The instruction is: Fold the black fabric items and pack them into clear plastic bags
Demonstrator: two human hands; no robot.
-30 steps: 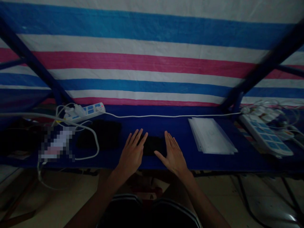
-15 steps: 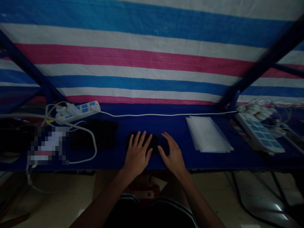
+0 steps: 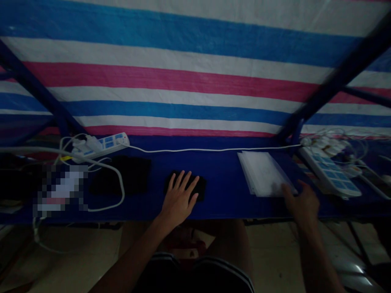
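L hand (image 3: 178,198): palm down, fingers spread, on black cloth (image 3: 200,188), which lies on blue tabletop (image 3: 221,173) nr front edge, L of clear bags (image 3: 259,173). R hand (image 3: 303,204): blurred, part-curled at bags' nr R corner; grip can't be told.

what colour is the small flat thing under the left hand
The flat thing is black; head view shows it best.

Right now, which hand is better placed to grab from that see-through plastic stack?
Probably the right hand: it is by the near right corner of the clear plastic stack, though blur hides whether it touches. The left hand is farther off, spread over a black item.
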